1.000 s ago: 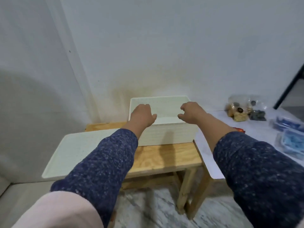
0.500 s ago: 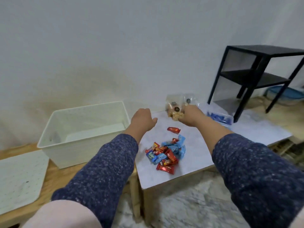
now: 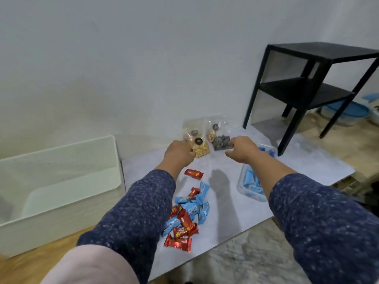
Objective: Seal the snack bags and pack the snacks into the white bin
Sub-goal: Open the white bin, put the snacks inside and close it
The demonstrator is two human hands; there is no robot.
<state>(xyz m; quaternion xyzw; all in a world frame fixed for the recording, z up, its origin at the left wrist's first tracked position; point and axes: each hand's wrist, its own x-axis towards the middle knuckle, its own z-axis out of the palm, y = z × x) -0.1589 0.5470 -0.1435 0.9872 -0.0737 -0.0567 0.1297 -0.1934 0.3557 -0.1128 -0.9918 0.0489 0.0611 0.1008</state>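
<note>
Neither grip had closed on anything that we could confirm: our left hand (image 3: 178, 151) reached the near side of the clear snack bag of pale nuts (image 3: 197, 140), its fingers hidden behind the knuckles, so we could not tell whether it held the bag or only touched it, while our right hand (image 3: 242, 149) hung loosely curled and unladen just beside the second clear bag with dark contents (image 3: 220, 138). Both bags stood upright at the back of the bench (image 3: 223, 201), near the wall. We judged them light, crinkly and slippery, their fill loose and liable to crush or spill while the tops stayed unsealed, so the wise hold was on the flat film above the fill, pinched along the mouth. Nearer us lay a heap of red and blue wrapped candies (image 3: 187, 212), small and light enough to scoop, and a clear tub of blue packets (image 3: 251, 184) sat under our right forearm. The white bin (image 3: 61, 181) waited to the left, just beside the bench's edge, on a wooden surface. Pale and smooth, the bench top would let things slide. A black shelf unit (image 3: 311, 87) stood at the far right, with a blue basin (image 3: 346, 112) on the floor beyond it.
</note>
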